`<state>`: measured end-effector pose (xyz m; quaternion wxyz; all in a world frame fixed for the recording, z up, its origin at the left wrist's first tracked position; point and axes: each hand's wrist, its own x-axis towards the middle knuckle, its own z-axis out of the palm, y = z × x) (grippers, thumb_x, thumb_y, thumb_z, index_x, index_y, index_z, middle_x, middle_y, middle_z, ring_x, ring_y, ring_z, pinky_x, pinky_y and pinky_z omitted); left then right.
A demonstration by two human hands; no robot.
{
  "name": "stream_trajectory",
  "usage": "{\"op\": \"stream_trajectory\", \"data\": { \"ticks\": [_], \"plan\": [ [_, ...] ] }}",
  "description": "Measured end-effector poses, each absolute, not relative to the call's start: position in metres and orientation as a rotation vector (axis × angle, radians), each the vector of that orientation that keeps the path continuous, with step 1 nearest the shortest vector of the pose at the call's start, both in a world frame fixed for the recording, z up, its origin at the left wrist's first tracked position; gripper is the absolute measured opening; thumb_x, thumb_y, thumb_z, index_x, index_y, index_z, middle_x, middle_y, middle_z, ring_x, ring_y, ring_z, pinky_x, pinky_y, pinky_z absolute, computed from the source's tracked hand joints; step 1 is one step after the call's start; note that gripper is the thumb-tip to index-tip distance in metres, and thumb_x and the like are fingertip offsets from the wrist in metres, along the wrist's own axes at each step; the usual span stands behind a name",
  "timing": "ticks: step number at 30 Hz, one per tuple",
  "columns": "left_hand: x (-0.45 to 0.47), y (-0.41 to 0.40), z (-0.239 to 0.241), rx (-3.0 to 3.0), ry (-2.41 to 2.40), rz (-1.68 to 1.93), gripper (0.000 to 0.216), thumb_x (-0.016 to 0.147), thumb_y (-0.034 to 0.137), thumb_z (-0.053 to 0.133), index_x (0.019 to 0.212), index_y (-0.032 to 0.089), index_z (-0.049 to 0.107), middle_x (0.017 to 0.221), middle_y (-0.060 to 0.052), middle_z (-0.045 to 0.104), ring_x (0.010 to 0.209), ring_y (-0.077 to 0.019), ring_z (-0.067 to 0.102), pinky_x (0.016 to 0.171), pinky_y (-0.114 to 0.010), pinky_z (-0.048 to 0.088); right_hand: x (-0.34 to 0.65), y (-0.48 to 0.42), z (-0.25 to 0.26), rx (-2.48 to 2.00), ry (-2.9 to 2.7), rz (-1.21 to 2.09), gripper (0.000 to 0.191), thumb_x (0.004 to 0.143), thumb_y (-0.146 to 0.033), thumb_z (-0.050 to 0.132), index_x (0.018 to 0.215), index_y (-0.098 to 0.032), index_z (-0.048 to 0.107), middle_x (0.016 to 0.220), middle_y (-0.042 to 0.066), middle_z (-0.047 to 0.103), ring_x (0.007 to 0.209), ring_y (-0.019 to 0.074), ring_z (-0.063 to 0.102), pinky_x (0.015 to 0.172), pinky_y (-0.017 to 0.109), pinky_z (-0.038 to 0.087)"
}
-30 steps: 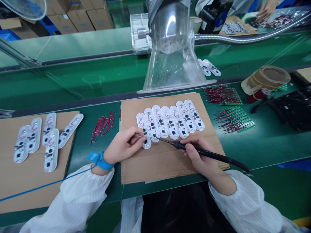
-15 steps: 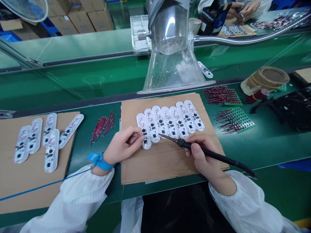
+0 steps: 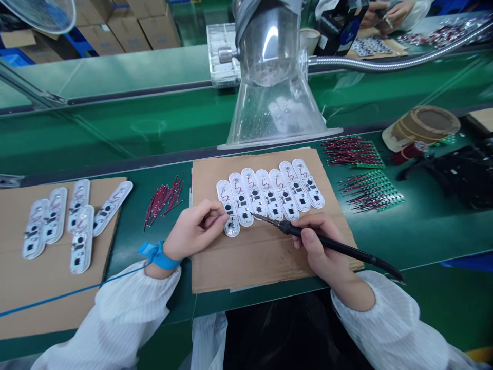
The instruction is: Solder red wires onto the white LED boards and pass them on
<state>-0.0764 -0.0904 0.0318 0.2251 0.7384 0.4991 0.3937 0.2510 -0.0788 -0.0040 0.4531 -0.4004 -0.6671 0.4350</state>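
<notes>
A row of several white oval-ended circuit boards (image 3: 284,194), with black chips and short red wires, lies on a cardboard sheet (image 3: 246,267). My right hand (image 3: 321,244) grips a soldering iron (image 3: 339,245), its tip pointing left over the lower part of the boards near the left end. In my left hand (image 3: 200,228) a thin strand of solder wire (image 3: 227,215) is pinched between thumb and forefinger, over the leftmost board. A blue wrist strap (image 3: 162,257) with a cord circles my left wrist. Whether the iron's tip touches a board I cannot tell.
Left, more boards (image 3: 82,239) rest on another cardboard sheet (image 3: 46,298). Loose red wires (image 3: 164,201) lie between the sheets. Wired green panels (image 3: 379,190) and a cardboard roll (image 3: 421,126) are at right. A clear fume hood (image 3: 275,110) overhangs the back; beyond it a co-worker's hands (image 3: 393,15) show.
The iron's tip has shifted very slightly left. Pale reflections in the clear hood have moved, and the co-worker's hands have changed position a little.
</notes>
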Motion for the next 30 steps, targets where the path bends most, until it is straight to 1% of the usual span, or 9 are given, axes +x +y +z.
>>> {"op": "stream_trajectory", "data": {
  "ticks": [5, 9, 14, 16, 18, 20, 23, 27, 30],
  "plan": [
    [-0.078, -0.092, 0.031, 1.946, 1.388, 1.096, 0.005, 0.102, 0.018, 0.069, 0.101, 0.022, 0.066, 0.071, 0.007, 0.058, 0.051, -0.0064, 0.043, 0.048, -0.02, 0.037, 0.251, -0.079, -0.005, -0.988, -1.637, 1.077, 0.012, 0.115, -0.039, 0.069, 0.121, -0.029, 0.074, 0.089, 0.0, 0.074, 0.068, 0.0168, 0.068, 0.067, 0.033, 0.059],
    [-0.079, -0.093, 0.029, 1.838, 1.396, 1.127, 0.005, 0.101, 0.019, 0.069, 0.099, 0.022, 0.066, 0.069, 0.007, 0.057, 0.05, -0.0068, 0.044, 0.046, -0.019, 0.035, 0.251, -0.08, -0.005, -1.011, -1.643, 1.074, 0.016, 0.115, -0.043, 0.068, 0.12, -0.028, 0.073, 0.087, 0.0, 0.073, 0.067, 0.018, 0.069, 0.067, 0.034, 0.06],
    [-0.077, -0.09, 0.031, 1.643, 1.459, 1.212, 0.007, 0.103, 0.026, 0.071, 0.099, 0.021, 0.069, 0.075, 0.003, 0.061, 0.059, -0.0098, 0.053, 0.053, -0.021, 0.044, 0.249, -0.08, -0.003, -0.98, -1.628, 1.052, 0.014, 0.115, -0.041, 0.069, 0.121, -0.029, 0.073, 0.086, -0.001, 0.072, 0.066, 0.0165, 0.067, 0.065, 0.031, 0.058],
    [-0.076, -0.088, 0.032, 1.629, 1.422, 1.216, 0.009, 0.103, 0.027, 0.073, 0.097, 0.021, 0.07, 0.077, 0.002, 0.063, 0.061, -0.0102, 0.053, 0.055, -0.022, 0.045, 0.248, -0.079, 0.0, -0.948, -1.613, 1.065, 0.012, 0.116, -0.039, 0.069, 0.123, -0.03, 0.073, 0.086, -0.002, 0.072, 0.065, 0.0151, 0.066, 0.063, 0.029, 0.057],
    [-0.076, -0.087, 0.033, 1.654, 1.38, 1.198, 0.01, 0.101, 0.027, 0.076, 0.094, 0.021, 0.071, 0.075, 0.003, 0.061, 0.059, -0.0093, 0.048, 0.054, -0.022, 0.041, 0.247, -0.079, 0.002, -0.931, -1.604, 1.082, 0.012, 0.116, -0.039, 0.068, 0.124, -0.031, 0.073, 0.086, -0.002, 0.071, 0.064, 0.0144, 0.065, 0.061, 0.028, 0.056],
    [-0.076, -0.088, 0.032, 1.681, 1.365, 1.184, 0.009, 0.1, 0.024, 0.077, 0.094, 0.021, 0.071, 0.069, 0.006, 0.053, 0.056, -0.0083, 0.041, 0.052, -0.022, 0.037, 0.246, -0.079, 0.003, -0.935, -1.612, 1.081, 0.014, 0.116, -0.04, 0.068, 0.126, -0.03, 0.072, 0.087, -0.001, 0.072, 0.065, 0.015, 0.065, 0.062, 0.029, 0.057],
    [-0.078, -0.091, 0.031, 1.711, 1.356, 1.173, 0.009, 0.1, 0.022, 0.076, 0.096, 0.022, 0.068, 0.065, 0.009, 0.044, 0.053, -0.0081, 0.035, 0.051, -0.021, 0.034, 0.247, -0.079, 0.003, -0.965, -1.63, 1.047, 0.021, 0.115, -0.045, 0.069, 0.127, -0.029, 0.071, 0.096, 0.002, 0.073, 0.067, 0.016, 0.066, 0.065, 0.032, 0.059],
    [-0.081, -0.093, 0.03, 1.741, 1.324, 1.152, 0.009, 0.102, 0.02, 0.071, 0.099, 0.023, 0.064, 0.067, 0.008, 0.047, 0.053, -0.0084, 0.037, 0.05, -0.021, 0.034, 0.247, -0.078, 0.004, -0.969, -1.612, 1.044, 0.023, 0.115, -0.049, 0.067, 0.127, -0.03, 0.07, 0.104, 0.004, 0.072, 0.065, 0.0153, 0.065, 0.062, 0.033, 0.059],
    [-0.083, -0.092, 0.028, 1.76, 1.279, 1.128, 0.009, 0.102, 0.018, 0.068, 0.1, 0.023, 0.061, 0.068, 0.008, 0.049, 0.053, -0.0078, 0.036, 0.049, -0.02, 0.032, 0.246, -0.078, 0.008, -0.951, -1.647, 1.026, 0.023, 0.115, -0.048, 0.068, 0.128, -0.03, 0.07, 0.106, 0.004, 0.073, 0.068, 0.016, 0.067, 0.066, 0.034, 0.061]
  ]
}}
